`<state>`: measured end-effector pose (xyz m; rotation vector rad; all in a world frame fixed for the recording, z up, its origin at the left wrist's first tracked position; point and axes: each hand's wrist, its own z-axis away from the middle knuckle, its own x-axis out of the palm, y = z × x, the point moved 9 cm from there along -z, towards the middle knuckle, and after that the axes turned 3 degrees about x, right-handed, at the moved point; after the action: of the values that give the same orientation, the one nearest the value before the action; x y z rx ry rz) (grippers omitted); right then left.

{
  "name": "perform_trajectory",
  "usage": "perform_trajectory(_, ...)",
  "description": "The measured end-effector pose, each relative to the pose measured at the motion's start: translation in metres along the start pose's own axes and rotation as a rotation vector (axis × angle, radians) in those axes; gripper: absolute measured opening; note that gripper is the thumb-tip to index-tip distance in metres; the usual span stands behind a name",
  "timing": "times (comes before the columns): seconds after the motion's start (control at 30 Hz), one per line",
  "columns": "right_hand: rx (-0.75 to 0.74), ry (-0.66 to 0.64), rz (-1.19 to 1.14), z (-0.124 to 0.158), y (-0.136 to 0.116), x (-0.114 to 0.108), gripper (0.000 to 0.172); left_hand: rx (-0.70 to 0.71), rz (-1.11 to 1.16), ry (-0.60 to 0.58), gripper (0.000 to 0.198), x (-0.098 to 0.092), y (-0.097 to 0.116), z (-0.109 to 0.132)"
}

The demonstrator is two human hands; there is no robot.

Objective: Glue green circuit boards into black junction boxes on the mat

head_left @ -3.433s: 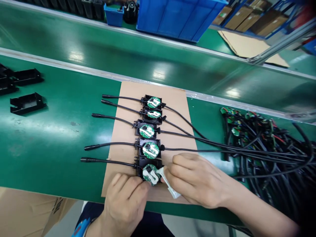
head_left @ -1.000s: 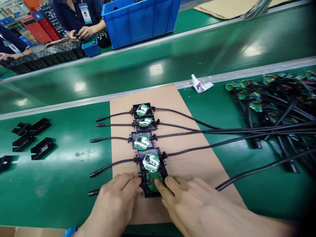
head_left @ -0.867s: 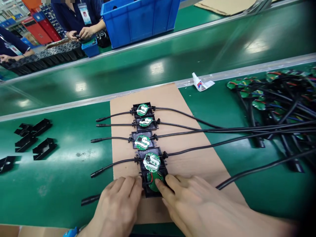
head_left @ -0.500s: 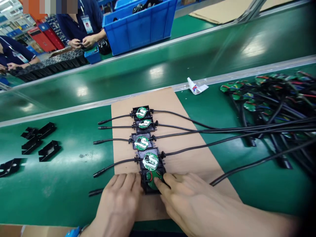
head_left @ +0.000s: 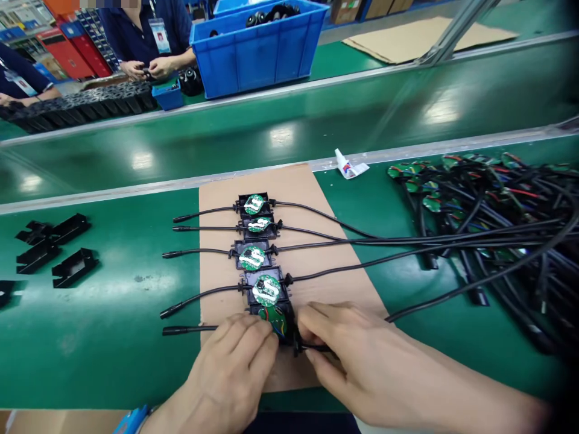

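The nearest black plastic case (head_left: 286, 335) holds a green circuit board (head_left: 274, 319) with coloured wires. My left hand (head_left: 237, 364) is closed over the left side of this case, fingertips at the board's edge. On its right, my right hand (head_left: 350, 352) pinches the black cable (head_left: 316, 348) just beside its strain relief (head_left: 297, 345), at the case's side wall. Beyond it, several similar cases stand in a row, each with a round board (head_left: 266, 290) bearing white paste and cables leaving both sides. My fingers hide part of the nearest case.
Cardboard (head_left: 325, 289) lies under the row. Empty black cases (head_left: 75, 267) lie at left, and a heap of cabled boards (head_left: 479, 211) at right. A white tube (head_left: 348, 166) lies near the metal rail. Across the conveyor, a blue bin (head_left: 257, 54) stands beside a co-worker's hands (head_left: 149, 67).
My right hand has moved from pressing on the nearest board to pinching the cable at the case's right side. My left fingers have shifted onto the board's edge. The view has tilted slightly.
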<state>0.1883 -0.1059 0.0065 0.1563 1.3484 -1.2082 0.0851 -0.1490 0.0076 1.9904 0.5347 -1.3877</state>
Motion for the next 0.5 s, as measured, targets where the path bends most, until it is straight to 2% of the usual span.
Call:
perform_trajectory(0.07,-0.03,0.018,0.013,0.002,-0.002,0.003,0.012,0.056,0.035,-0.016,0.036,0.006,0.003,-0.001)
perform_trajectory(0.13,-0.101,0.065,0.023,0.004,-0.005,0.007,0.016,0.049,0.058,-0.04,0.037,0.013,0.001,-0.002)
perform_trajectory(0.23,-0.226,0.235,0.086,0.006,-0.009,0.009,0.021,0.03,0.079,-0.065,0.036,0.016,-0.001,-0.002)
perform_trajectory(0.33,-0.237,0.379,0.144,0.007,0.001,0.013,0.022,0.046,0.058,-0.077,0.04,0.014,0.0,-0.002)
perform_trajectory(0.5,-0.189,0.339,0.127,0.001,0.015,0.023,0.021,0.068,-0.033,-0.015,0.046,0.01,0.002,-0.006)
